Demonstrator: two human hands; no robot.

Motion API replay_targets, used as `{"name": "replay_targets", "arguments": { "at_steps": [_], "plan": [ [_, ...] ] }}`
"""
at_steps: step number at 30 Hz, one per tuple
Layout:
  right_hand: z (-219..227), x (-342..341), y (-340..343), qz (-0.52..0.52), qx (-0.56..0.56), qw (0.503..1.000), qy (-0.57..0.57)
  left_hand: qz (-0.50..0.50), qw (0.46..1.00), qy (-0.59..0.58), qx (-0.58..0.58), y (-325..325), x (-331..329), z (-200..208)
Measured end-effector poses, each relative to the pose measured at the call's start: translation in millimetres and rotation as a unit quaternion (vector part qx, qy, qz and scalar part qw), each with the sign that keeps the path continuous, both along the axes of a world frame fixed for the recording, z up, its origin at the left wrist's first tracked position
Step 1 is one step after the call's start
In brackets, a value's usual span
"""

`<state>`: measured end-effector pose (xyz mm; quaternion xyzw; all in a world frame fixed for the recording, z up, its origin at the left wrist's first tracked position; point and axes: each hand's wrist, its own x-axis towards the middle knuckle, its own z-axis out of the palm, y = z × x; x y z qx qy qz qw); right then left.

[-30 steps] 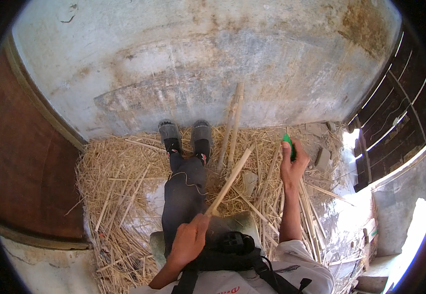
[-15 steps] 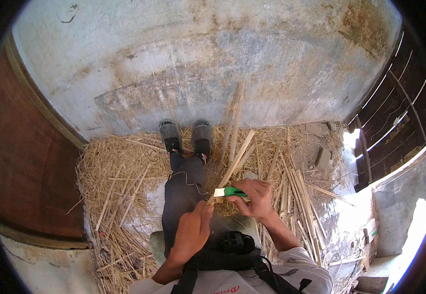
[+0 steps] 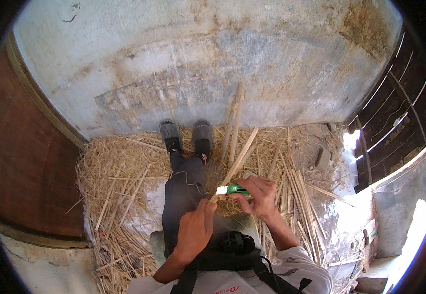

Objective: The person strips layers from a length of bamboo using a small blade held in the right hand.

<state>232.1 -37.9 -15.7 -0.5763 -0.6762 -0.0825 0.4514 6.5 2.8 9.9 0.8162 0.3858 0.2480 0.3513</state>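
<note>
Your right hand (image 3: 261, 197) had swung inward—fingers curled round the smooth green cutter (image 3: 235, 189), flat blade (image 3: 222, 190) against the straight, pale strip (image 3: 243, 153) your left hand (image 3: 193, 230) pinched.

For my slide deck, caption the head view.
Left hand grips a wooden strip; right hand holds a green knife, blade at the strip, above scattered straw.

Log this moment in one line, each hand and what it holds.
left hand: holds pale strip | right hand: holds green cutter, blade at strip | around: loose straw
</note>
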Motion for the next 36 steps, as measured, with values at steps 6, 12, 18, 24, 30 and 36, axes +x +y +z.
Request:
{"name": "replay_targets", "arguments": {
  "at_steps": [6, 12, 18, 24, 30, 36],
  "plan": [
    [-1, 28, 6, -0.070, 0.027, 0.997, 0.023, -0.007, 0.999, 0.028, -0.018, -5, -6, -2],
    [-7, 107, 8, -0.284, 0.064, 0.946, 0.145, -0.052, 0.993, 0.071, -0.083, -15, -24, -8],
    [-12, 55, -7, -0.105, -0.034, 0.984, 0.138, -0.030, 0.994, -0.012, -0.105, 0, -16, -10],
    [-15, 9, -10, 0.037, -0.045, 0.997, 0.054, -0.045, 0.988, -0.085, -0.123, 4, -5, -2],
    [-4, 4, -7, 0.020, -0.026, 0.999, 0.016, -0.027, 0.999, -0.011, -0.024, 1, 1, 0],
    [-2, 4, -5, -0.002, -0.011, 1.000, -0.006, -0.019, 1.000, -0.017, -0.006, 0, 0, -3]
  ]
}}
